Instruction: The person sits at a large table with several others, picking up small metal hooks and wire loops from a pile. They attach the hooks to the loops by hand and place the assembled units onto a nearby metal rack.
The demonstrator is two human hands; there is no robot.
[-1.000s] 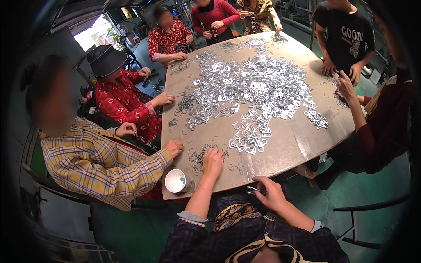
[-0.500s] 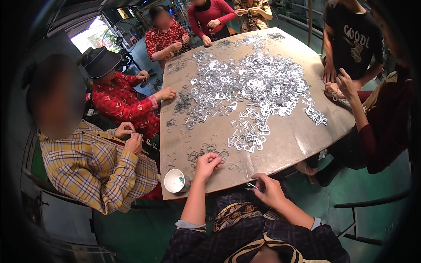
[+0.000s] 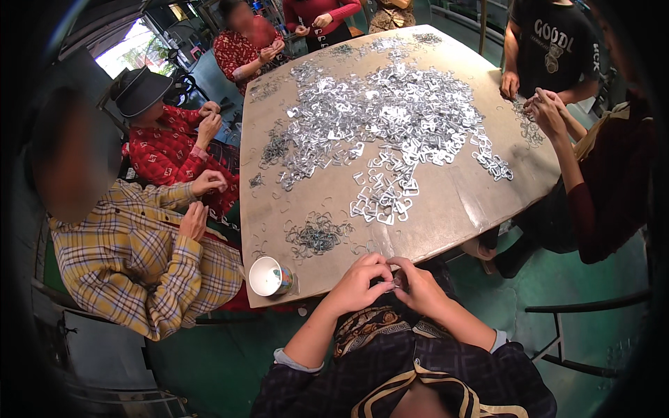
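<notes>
My left hand (image 3: 364, 284) and my right hand (image 3: 419, 291) meet over my lap at the table's front edge, fingertips almost touching. Closed in a pinch, the right fingers hold a small silvery metal piece (image 3: 397, 284), mostly hidden. The left thumb and fingers are pinched against it; whatever they hold is too small to make out. Just beyond my left hand lies a heap of thin, curved wire clips (image 3: 317, 235). A large pile of silvery, hook-shaped metal pieces (image 3: 390, 115) covers the middle of the table, with a tail of them (image 3: 383, 191) reaching toward me.
A white paper cup (image 3: 265, 277) stands at the near left corner of the brown-topped table (image 3: 446, 223). Several people work around it, including one in yellow plaid (image 3: 132, 258) at my left and one in dark red (image 3: 606, 188) at my right. A dark metal bar frame (image 3: 585, 303) stands lower right.
My left hand has left the wire clip heap and come right and nearer, joining my right hand. The right hand has shifted slightly. The view has moved a little.
</notes>
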